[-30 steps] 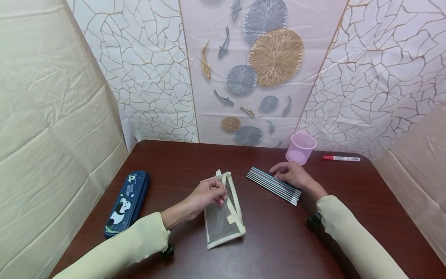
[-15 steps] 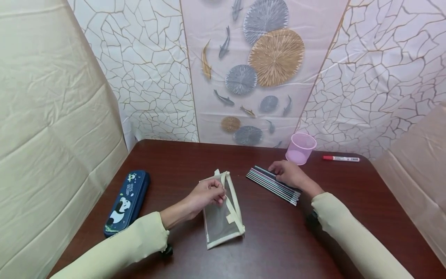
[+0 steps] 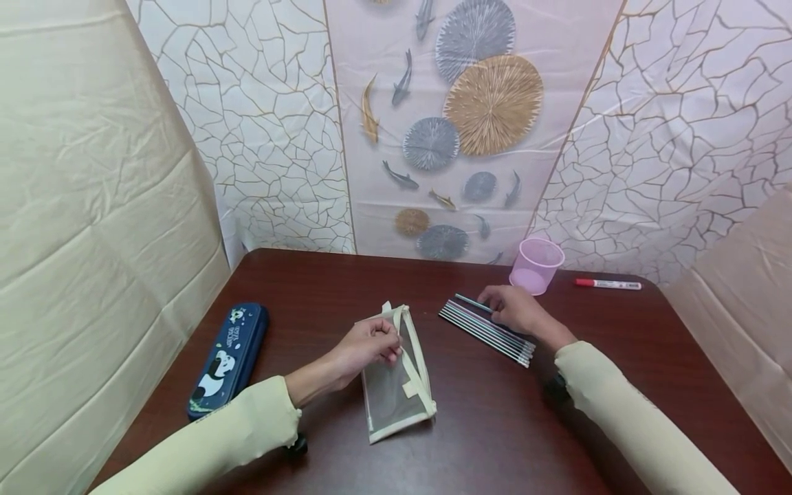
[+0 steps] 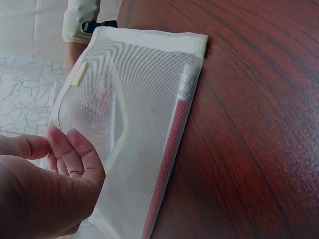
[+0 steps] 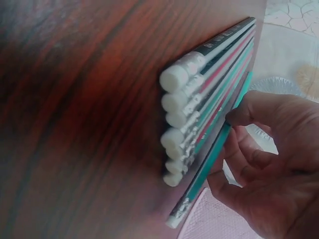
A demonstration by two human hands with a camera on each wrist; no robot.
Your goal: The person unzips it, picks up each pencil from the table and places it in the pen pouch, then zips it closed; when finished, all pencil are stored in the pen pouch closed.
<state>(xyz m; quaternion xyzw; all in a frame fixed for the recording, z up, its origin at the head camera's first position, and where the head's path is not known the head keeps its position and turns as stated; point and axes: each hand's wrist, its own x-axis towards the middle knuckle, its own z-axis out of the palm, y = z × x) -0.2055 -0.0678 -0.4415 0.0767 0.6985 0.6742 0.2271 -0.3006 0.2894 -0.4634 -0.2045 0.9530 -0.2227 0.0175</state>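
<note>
So the left hand is over the mesh pouch, thumb and fingertips pinching the edge of its opening. From the head view the hand covers that spot, so the pinch is hard to make out; the left wrist view shows the fingertips meeting at the rim, though the back of the hand is cut off there, and so is one end of the pouch.

That same view shows a red pencil inside the pouch, running along one side, eraser end and all. I can barely pick it out from the head.

Right hand is off to the right of the pouch, thumb and fingers pinching a green pencil. From the head, the eraser end is hidden behind the hand, but the right wrist view has it, clearly apart from the row of pencils, also right of the pouch. Up close the row is black, red and green with white erasers; the far tips are too small to read.

Also around: blue pencil case left of the pouch, its near side close to the sleeve, and a pink cup and red-capped marker beyond the pouch to the right.
</note>
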